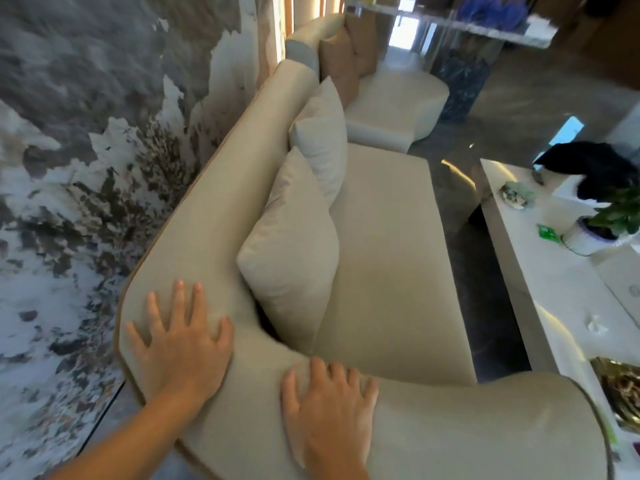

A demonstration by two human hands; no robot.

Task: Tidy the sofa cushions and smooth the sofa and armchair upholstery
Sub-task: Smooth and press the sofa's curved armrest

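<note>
A long beige sofa (388, 258) runs away from me along the wall. My left hand (176, 344) lies flat, fingers spread, on the rounded corner where its backrest meets the near armrest. My right hand (329, 407) lies flat on top of the near armrest, fingers slightly apart. Neither hand holds anything. A beige cushion (291, 258) leans upright against the backrest just beyond my hands. A second, paler cushion (322, 147) stands behind it. Brown cushions (337, 64) sit on the farther cream seat (398, 105).
A white low table (540, 271) stands right of the sofa with a potted plant (602, 223), a black furry object (599, 168) and small items. A dark glossy floor strip separates table and sofa. A grey-white marbled wall (86, 133) is on the left.
</note>
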